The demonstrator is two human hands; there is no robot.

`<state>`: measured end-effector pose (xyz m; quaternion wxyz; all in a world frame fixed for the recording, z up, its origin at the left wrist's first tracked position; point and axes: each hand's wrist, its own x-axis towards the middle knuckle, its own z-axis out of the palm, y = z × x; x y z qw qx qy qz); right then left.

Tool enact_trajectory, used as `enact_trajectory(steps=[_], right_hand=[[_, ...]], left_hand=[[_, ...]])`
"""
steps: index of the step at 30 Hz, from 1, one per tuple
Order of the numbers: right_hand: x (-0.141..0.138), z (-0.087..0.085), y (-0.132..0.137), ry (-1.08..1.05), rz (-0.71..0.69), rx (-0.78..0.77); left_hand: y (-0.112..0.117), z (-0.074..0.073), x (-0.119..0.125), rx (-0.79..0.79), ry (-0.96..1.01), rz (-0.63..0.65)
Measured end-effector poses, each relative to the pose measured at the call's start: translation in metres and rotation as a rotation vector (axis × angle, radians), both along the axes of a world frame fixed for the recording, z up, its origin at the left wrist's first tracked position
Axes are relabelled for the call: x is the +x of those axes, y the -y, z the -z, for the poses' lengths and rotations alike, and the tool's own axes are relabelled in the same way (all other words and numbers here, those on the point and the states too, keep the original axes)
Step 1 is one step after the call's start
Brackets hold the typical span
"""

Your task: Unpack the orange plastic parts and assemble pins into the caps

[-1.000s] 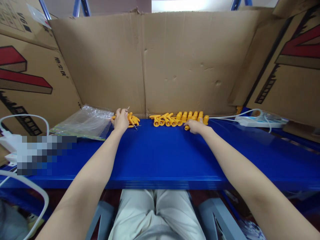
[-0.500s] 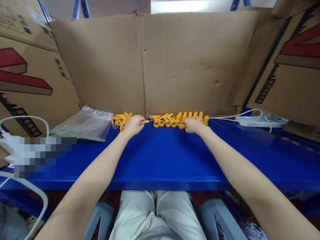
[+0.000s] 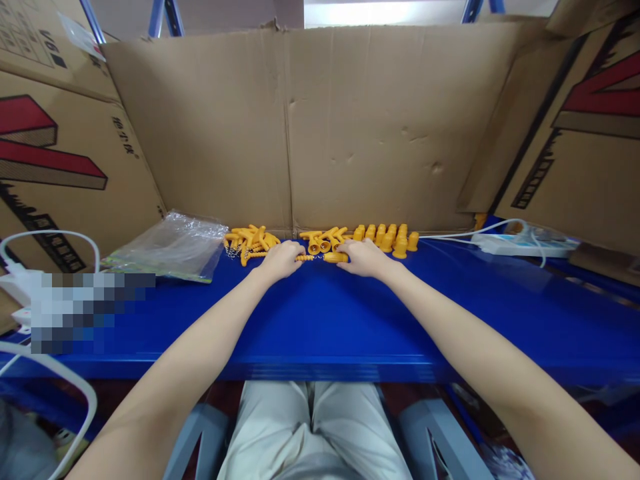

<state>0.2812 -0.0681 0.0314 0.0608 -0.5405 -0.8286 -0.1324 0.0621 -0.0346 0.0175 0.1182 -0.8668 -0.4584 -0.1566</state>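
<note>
Small yellow plastic parts lie in a row along the back of the blue table [image 3: 350, 320], against a cardboard wall. My left hand [image 3: 280, 260] is closed on a ribbed yellow pin [image 3: 304, 257] that points right. My right hand [image 3: 364, 259] is closed on a short yellow cap [image 3: 334, 257] facing that pin; the two pieces meet between my hands. To the left lies a pile of yellow pins [image 3: 250, 240], behind the hands some yellow funnel-shaped parts [image 3: 323, 240], and to the right a row of upright yellow caps [image 3: 393, 239].
A clear plastic bag [image 3: 170, 245] lies at the left of the table. A white power strip [image 3: 520, 243] with its cord sits at the right. Cardboard walls [image 3: 380, 127] close off the back and both sides. White cables hang at the left edge.
Both hands have come from the piles toward the middle. The left hand brought a ribbed pin rightward, the right hand brought a cap leftward, and the two pieces now meet.
</note>
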Motion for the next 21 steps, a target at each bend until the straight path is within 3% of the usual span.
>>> enact_trajectory(steps=[8,12,16,21], right_hand=[[-0.005,0.005,-0.001,-0.058,-0.072,0.081],[-0.006,0.007,-0.003,-0.120,-0.082,0.090],[-0.003,0.008,-0.006,-0.147,-0.087,0.081],[0.002,0.016,-0.017,-0.302,-0.161,0.055]], left_hand=[[-0.005,0.006,0.002,0.153,0.236,0.197],[0.005,0.002,0.005,0.135,0.324,0.052],[0.013,-0.004,0.006,0.015,0.221,-0.162],[0.012,-0.007,0.003,-0.070,0.121,-0.146]])
